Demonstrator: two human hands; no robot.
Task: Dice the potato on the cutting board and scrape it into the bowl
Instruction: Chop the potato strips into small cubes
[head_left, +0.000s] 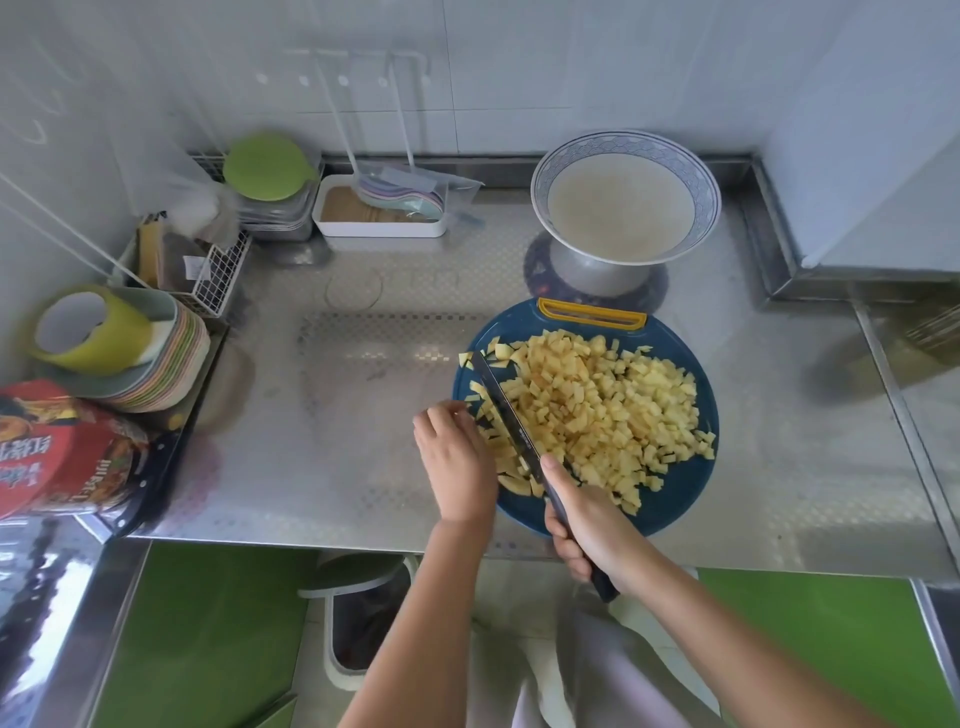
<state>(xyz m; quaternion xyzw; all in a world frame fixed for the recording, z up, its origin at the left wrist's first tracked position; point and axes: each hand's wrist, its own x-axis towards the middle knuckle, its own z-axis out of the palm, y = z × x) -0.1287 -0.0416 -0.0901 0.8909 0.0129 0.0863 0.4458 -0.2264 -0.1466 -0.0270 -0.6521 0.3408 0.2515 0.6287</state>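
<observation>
Dicing potato on the blue board, centre-right of frame

Right hand (592, 535) grips the knife (508, 415); left hand (457, 462), fingers curled, holds down potato (597, 405) on the cutting board (514, 325). Bowl (707, 205) above. Red packet (62, 447) lettering and blade print are unreadable.

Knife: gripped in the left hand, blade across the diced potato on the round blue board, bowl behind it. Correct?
No. Head view: the right hand grips the knife; the left hand holds the diced potato beside the blade. Rest holds: round blue cutting board, bowl behind it.
</observation>
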